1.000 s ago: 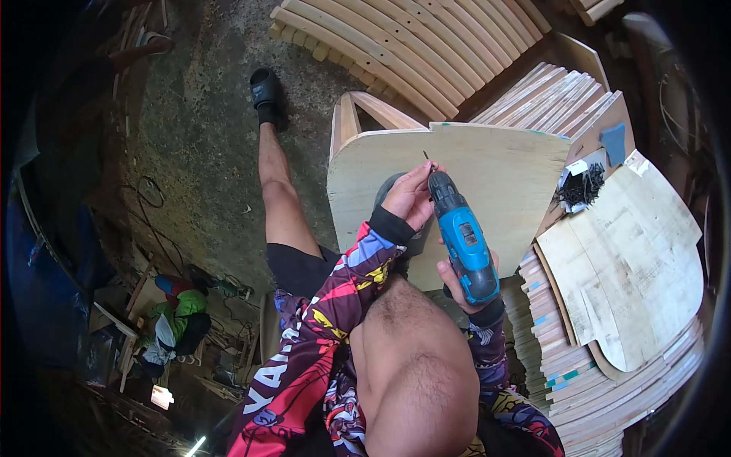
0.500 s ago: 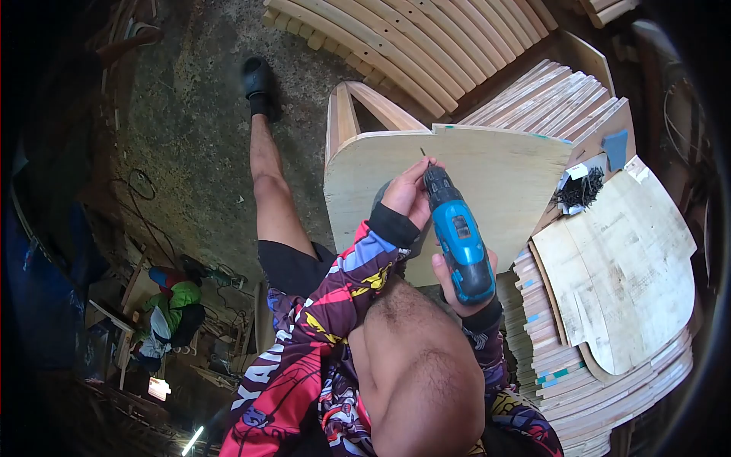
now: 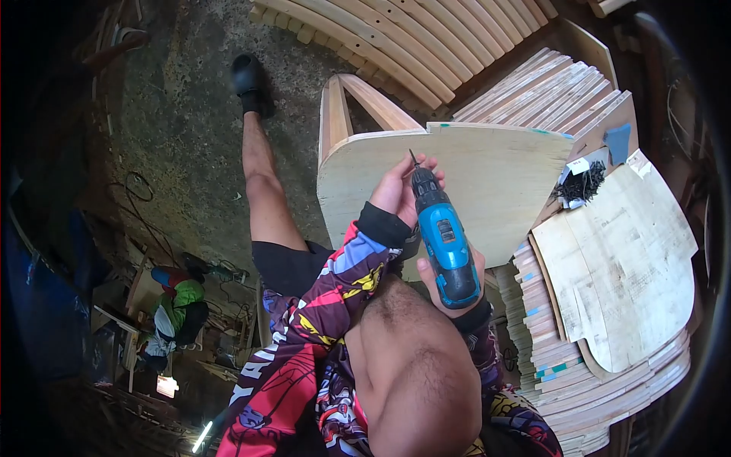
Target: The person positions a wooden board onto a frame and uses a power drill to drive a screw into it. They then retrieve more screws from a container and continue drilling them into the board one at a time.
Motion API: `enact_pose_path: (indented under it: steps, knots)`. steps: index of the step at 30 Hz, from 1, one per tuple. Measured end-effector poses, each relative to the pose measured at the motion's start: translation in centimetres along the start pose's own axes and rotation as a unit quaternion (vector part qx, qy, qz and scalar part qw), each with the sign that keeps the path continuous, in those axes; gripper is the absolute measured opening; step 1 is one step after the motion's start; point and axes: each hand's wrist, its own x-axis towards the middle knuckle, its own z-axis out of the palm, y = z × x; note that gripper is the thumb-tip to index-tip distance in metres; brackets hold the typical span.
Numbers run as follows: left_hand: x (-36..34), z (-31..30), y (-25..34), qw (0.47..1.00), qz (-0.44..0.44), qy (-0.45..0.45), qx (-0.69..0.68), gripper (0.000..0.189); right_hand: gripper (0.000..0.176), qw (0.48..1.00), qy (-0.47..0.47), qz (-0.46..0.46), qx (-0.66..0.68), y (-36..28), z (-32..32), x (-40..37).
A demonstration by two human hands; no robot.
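Observation:
A blue and black cordless drill (image 3: 446,240), with a thin bit at its tip, points up and slightly left over a pale curved plywood panel (image 3: 495,171). My right hand (image 3: 459,283) is wrapped round its rear part near the black base. My left hand (image 3: 397,190) is at the front, its fingers closed round the black chuck and partly hidden behind it. The panel lies on a wooden frame (image 3: 335,114) whose slats show at the upper left.
A box of black screws (image 3: 581,183) sits right of the panel, near a blue scrap (image 3: 617,143). Stacked plywood shapes (image 3: 617,259) stand at the right, curved slats (image 3: 403,38) at the top. Another person (image 3: 179,312) is at the lower left. A cable (image 3: 137,194) lies on the floor.
The drill and both my hands have shifted a little left, and the drill is slightly more upright. Both hands keep their hold. The whole view has moved slightly.

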Motion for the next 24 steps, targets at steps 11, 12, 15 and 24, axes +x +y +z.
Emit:
enact_pose_path:
  steps: [11, 12, 15, 24]
  knots:
    - [0.9, -0.4, -0.8, 0.999, 0.040, 0.027, -0.011, 0.023, 0.027, 0.997, -0.029, 0.060, 0.030, 0.5, 0.8, -0.2]
    - [0.8, -0.1, -0.6, 0.998, 0.030, 0.031, -0.035, 0.022, 0.027, 0.998, -0.028, 0.056, 0.028, 0.5, 0.7, -0.3]
    - [0.9, -0.6, -0.4, 0.998, 0.013, 0.004, -0.054, 0.021, 0.027, 0.998, -0.028, 0.046, 0.018, 0.5, 0.7, -0.3]
    - [0.5, -0.4, -0.5, 0.999, 0.016, 0.040, 0.006, 0.020, 0.066, 0.998, 0.054, 0.026, -0.005, 0.5, 0.7, -0.4]
